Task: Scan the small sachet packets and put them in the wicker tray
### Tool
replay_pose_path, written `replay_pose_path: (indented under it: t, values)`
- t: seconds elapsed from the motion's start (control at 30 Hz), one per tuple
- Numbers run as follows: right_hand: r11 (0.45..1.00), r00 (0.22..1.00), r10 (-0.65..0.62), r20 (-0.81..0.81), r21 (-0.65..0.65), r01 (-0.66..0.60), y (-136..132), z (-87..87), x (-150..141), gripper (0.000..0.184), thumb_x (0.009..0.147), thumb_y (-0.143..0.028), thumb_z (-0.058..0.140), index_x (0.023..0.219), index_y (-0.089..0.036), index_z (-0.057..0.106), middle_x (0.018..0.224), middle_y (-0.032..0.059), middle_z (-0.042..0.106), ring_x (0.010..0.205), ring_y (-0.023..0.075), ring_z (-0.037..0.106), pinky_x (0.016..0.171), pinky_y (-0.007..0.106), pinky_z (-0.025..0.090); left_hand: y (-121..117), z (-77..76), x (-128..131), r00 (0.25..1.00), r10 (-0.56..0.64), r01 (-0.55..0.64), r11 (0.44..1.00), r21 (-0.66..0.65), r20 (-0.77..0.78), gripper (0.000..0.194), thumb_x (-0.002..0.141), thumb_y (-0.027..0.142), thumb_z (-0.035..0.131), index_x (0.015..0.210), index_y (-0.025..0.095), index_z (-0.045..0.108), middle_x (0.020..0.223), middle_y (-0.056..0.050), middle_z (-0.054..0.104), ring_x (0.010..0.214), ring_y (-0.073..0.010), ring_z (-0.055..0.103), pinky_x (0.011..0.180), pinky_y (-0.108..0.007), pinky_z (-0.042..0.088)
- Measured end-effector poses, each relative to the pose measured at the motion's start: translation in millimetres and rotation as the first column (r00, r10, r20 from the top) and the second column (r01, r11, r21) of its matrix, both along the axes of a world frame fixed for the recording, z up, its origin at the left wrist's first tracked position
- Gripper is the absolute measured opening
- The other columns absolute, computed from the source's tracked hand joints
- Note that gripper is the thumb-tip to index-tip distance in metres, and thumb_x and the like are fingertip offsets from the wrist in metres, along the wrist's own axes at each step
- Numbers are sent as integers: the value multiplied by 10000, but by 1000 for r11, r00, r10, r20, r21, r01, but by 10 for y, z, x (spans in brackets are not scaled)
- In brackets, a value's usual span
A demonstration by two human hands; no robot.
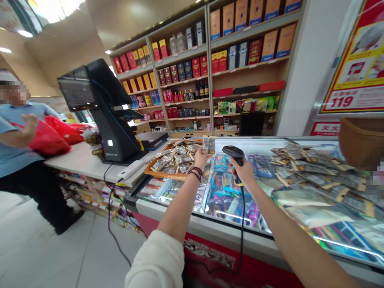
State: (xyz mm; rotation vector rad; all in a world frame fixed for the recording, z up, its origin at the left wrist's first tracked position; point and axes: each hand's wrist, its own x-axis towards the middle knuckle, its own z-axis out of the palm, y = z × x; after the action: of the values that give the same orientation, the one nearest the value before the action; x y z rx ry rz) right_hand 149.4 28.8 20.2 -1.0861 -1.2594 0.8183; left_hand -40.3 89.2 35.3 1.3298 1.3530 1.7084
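My left hand (200, 159), with bead bracelets at the wrist, is closed on a small silvery snack packet (208, 144) held up over the glass freezer lid (192, 192). My right hand (244, 171) grips a black corded barcode scanner (233, 152), its head turned toward the packet. A woven basket (150, 171) full of similar packets sits just left of my left hand.
A black checkout terminal (103, 108) stands on the white counter (75, 160). A person in a blue shirt (18, 140) holds red bags (51, 138) at the left. Many loose packets (315, 176) cover the freezer at the right. Shelves of boxes (210, 64) line the back wall.
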Motion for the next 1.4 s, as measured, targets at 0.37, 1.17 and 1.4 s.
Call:
replay_pose_path:
  t: [0.37,1.17,1.4]
  values:
    - [994,999,13,52,-109,-8,-68,28,80,540,686,-761,712,683,-235,592,433,-11,575,341,160,544,349,262,408,216,-760,636,938,-132,162,984,-68,321,294,842,96,684,1123,168,640,638,73,514,681,-113,673,874,-324,612]
    - [995,999,45,-5,-91,-45,-137,30,-27,568,691,-778,717,633,-234,563,510,12,620,339,140,523,337,258,388,264,-913,576,936,-144,171,984,-57,322,343,838,143,700,1175,162,638,742,20,623,767,-145,719,845,-306,599]
    - [993,992,-25,-120,-114,12,-91,128,372,557,646,-747,762,670,-224,572,558,5,641,346,111,510,334,245,398,395,-855,748,963,-85,131,977,-168,257,356,829,162,716,1169,174,611,749,5,671,706,-151,730,787,-291,596]
